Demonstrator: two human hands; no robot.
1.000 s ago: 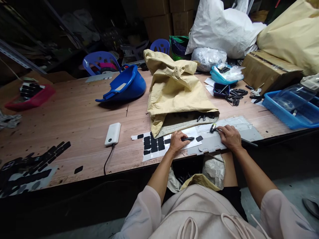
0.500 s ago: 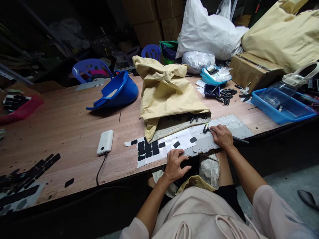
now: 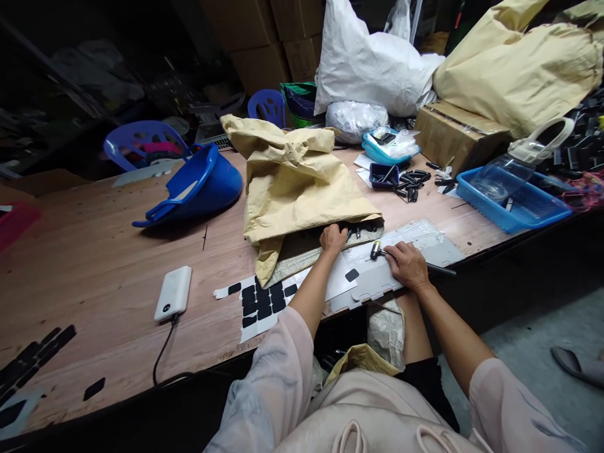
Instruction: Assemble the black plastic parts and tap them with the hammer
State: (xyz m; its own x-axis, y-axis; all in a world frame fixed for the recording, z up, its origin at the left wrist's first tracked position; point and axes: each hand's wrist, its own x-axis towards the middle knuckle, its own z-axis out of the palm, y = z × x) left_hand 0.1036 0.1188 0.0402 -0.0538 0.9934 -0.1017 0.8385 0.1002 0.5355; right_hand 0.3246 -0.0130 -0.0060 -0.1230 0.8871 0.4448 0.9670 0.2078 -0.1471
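My left hand [image 3: 333,238] reaches into the open mouth of a tan sack [image 3: 295,182] lying on the wooden table [image 3: 94,264]. Its fingertips are hidden among small black parts [image 3: 357,231] at the sack's opening. My right hand [image 3: 406,264] rests on a grey flat sheet [image 3: 425,242] and grips a small hammer [image 3: 377,251] whose dark handle sticks out to the right. A white backing sheet with several black pads [image 3: 262,301] lies by my left forearm. One black pad [image 3: 352,275] lies on the grey sheet.
A white power bank [image 3: 173,294] with a cable lies left of the pads. A tipped blue basin [image 3: 195,189], a blue tray [image 3: 514,204], cardboard box [image 3: 455,135], white bag [image 3: 372,60] and loose black parts [image 3: 410,182] crowd the far side. More black pads [image 3: 33,362] lie at the left edge.
My left hand left the table's front edge and reached forward into the sack's mouth. My right hand stays on the hammer. The view has swung to the right.
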